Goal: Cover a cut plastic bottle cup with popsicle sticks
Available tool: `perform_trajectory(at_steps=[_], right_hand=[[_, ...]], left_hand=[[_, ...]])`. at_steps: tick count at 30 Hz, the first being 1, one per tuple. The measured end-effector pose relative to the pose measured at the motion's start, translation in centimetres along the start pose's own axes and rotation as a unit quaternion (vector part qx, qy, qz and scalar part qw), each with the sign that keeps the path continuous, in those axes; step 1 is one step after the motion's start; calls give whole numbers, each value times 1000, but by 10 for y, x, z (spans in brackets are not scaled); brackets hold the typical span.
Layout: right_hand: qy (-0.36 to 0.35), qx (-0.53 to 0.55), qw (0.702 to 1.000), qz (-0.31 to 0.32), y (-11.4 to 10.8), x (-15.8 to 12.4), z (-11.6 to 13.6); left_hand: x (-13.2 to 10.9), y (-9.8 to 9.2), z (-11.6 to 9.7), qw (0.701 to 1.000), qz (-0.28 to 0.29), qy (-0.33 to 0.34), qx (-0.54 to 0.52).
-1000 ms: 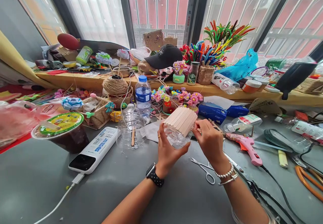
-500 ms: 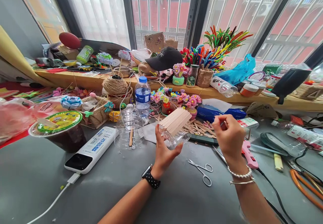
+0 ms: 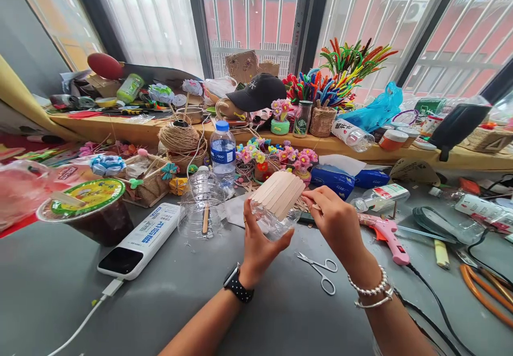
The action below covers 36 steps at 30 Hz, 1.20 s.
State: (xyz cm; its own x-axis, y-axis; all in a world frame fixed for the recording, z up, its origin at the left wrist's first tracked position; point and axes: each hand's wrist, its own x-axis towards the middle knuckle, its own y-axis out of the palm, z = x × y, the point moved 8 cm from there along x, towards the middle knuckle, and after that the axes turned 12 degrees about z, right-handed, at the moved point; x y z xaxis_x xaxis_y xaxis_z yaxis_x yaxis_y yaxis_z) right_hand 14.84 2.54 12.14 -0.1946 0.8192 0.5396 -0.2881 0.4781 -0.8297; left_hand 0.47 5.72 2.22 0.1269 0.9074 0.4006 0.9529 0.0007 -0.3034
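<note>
My left hand [image 3: 260, 246] is wrapped round a clear plastic bottle piece [image 3: 276, 226], fingers behind and thumb in front. Flat wooden craft sticks [image 3: 278, 193] lie side by side across its upper side, tilted towards me. Close to the right edge of these sticks, my right hand [image 3: 336, 225] is pinched; a small pale tip shows at its fingers, too small to name. Below the hands, small scissors [image 3: 320, 270] lie on the grey table. To the left stands another clear cut bottle [image 3: 202, 206] with one craft stick [image 3: 206, 218] on it.
A pink glue gun [image 3: 387, 235] with a black cord lies right of my right hand. On the left are a white power bank [image 3: 140, 241] and a lidded drink cup [image 3: 96, 211]. Behind stand a water bottle [image 3: 223, 155], twine [image 3: 180, 136] and pipe-cleaner flowers [image 3: 302, 159].
My right hand has moved left and slightly down, to the edge of the craft sticks, uncovering more of the glue gun. My left hand keeps its hold, and the view has shifted slightly.
</note>
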Motion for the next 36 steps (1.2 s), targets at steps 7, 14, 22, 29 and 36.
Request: perform_trajectory(at_steps=[7, 14, 22, 29, 36], right_hand=[[-7, -68, 998, -14, 4, -1, 7], [17, -62, 994, -85, 7, -7, 10], [24, -66, 988, -137, 6, -12, 9], [18, -49, 987, -149, 8, -13, 10], [91, -24, 977, -192, -16, -15, -22]], left_hand=[[0, -1, -2, 999, -6, 16, 48], [0, 0, -2, 999, -6, 9, 36], [0, 5, 5, 1000, 7, -17, -18], [0, 9, 6, 997, 24, -42, -62], [-2, 7, 12, 990, 33, -54, -129]])
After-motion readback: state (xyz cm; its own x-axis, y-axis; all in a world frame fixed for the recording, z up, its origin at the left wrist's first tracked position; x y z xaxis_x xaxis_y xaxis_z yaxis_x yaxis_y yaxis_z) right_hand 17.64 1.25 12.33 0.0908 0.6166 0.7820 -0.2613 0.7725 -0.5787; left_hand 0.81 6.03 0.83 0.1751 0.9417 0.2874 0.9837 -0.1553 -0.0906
